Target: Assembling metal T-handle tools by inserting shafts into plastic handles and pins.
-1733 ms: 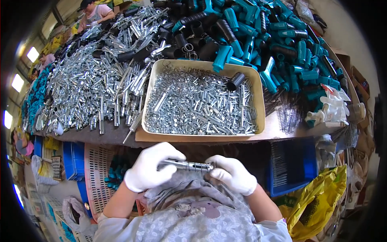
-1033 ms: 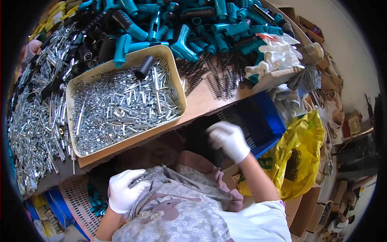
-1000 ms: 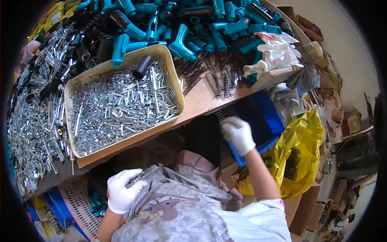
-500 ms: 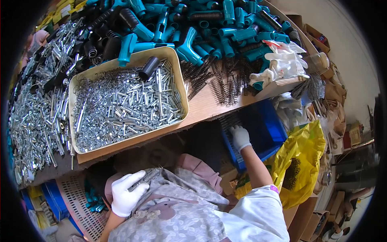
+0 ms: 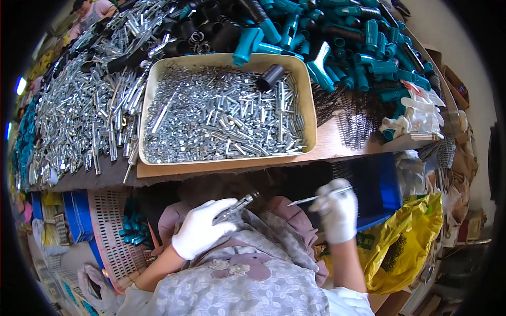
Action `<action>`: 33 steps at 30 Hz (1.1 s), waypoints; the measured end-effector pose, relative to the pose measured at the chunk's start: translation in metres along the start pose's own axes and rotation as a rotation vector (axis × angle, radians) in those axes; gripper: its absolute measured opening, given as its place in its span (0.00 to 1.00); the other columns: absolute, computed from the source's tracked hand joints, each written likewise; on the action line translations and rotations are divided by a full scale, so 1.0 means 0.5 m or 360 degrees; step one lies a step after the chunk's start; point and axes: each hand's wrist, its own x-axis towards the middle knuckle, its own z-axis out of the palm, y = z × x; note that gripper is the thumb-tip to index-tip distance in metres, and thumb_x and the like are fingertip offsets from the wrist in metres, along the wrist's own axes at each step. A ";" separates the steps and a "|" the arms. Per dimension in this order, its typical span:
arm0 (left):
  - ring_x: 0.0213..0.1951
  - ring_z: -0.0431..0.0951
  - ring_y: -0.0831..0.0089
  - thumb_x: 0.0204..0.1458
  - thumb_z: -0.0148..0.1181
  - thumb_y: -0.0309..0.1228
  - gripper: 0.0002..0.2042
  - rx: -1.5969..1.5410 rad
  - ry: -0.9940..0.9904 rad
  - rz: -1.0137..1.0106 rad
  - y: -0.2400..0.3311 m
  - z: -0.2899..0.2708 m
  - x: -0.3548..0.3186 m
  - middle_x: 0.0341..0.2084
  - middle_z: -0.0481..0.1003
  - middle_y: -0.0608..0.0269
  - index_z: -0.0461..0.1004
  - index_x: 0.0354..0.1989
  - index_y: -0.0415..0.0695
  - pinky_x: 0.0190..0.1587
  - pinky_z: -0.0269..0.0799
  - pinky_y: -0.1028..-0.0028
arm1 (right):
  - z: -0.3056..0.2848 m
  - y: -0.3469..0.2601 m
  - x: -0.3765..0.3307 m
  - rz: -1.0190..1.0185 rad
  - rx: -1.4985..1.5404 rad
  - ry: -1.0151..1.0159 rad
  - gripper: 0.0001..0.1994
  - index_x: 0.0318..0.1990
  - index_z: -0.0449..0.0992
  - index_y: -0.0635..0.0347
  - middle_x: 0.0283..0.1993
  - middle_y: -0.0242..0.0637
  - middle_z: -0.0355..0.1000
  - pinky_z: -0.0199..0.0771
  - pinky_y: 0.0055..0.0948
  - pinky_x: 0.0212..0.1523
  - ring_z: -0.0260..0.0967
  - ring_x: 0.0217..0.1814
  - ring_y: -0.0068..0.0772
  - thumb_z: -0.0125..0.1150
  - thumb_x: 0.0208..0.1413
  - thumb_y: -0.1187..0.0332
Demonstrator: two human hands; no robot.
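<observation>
Over my lap, my left hand, in a white glove, is closed around a slotted metal tube-like part that sticks out past the fingers. My right hand, gloved too and slightly blurred, grips a thin metal rod. The rod's narrow end points left toward the metal part, with a gap between them. Behind my right hand stands a blue bin, partly hidden by the hand. Beyond both hands, a cream tray on the table holds small metal pins, thin springs and a short black tube.
Loose metal parts are heaped left of the tray. Teal plastic handles pile up behind it, with dark coil springs in front of them. A yellow plastic bag hangs at right; a pink perforated basket sits at lower left.
My right hand has come out of the blue bin and moved toward my lap, now with a rod in it. My left hand has lifted the metal part into clearer sight. The view has shifted left.
</observation>
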 end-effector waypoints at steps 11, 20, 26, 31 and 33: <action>0.39 0.79 0.76 0.46 0.68 0.21 0.23 -0.0477 0.0713 -0.0321 0.020 -0.067 -0.063 0.40 0.80 0.56 0.75 0.54 0.35 0.44 0.73 0.76 | 0.237 0.100 -0.043 0.0824 -0.0071 -0.0808 0.19 0.54 0.69 0.74 0.49 0.58 0.76 0.84 0.37 0.45 0.80 0.46 0.47 0.64 0.56 0.77; 0.39 0.76 0.82 0.50 0.67 0.25 0.22 -0.0555 0.0657 -0.0449 0.006 -0.088 -0.073 0.41 0.81 0.58 0.75 0.55 0.37 0.46 0.72 0.78 | 0.257 0.102 -0.048 0.0180 -0.1067 -0.0966 0.12 0.45 0.75 0.72 0.40 0.47 0.79 0.82 0.27 0.40 0.81 0.40 0.33 0.63 0.52 0.82; 0.30 0.79 0.64 0.44 0.72 0.27 0.20 -0.0018 0.0585 0.0046 0.007 -0.108 -0.073 0.31 0.78 0.56 0.78 0.47 0.37 0.35 0.73 0.71 | 0.243 0.072 -0.022 -0.0274 -0.1264 -0.0786 0.07 0.36 0.76 0.65 0.32 0.29 0.72 0.70 0.21 0.34 0.67 0.30 0.20 0.61 0.50 0.73; 0.28 0.79 0.65 0.41 0.75 0.31 0.18 0.0055 0.0523 0.0204 -0.004 -0.114 -0.086 0.29 0.79 0.57 0.81 0.42 0.41 0.32 0.74 0.72 | 0.186 -0.021 -0.001 0.0113 -0.0867 -0.0480 0.07 0.37 0.75 0.62 0.32 0.27 0.70 0.64 0.17 0.31 0.62 0.29 0.13 0.62 0.49 0.74; 0.27 0.80 0.64 0.41 0.75 0.31 0.18 0.0108 0.0512 0.0294 -0.004 -0.111 -0.084 0.29 0.79 0.57 0.81 0.42 0.41 0.31 0.74 0.72 | 0.194 -0.038 -0.001 0.0017 -0.1139 -0.0626 0.07 0.36 0.75 0.64 0.32 0.29 0.71 0.67 0.20 0.35 0.65 0.32 0.17 0.63 0.48 0.73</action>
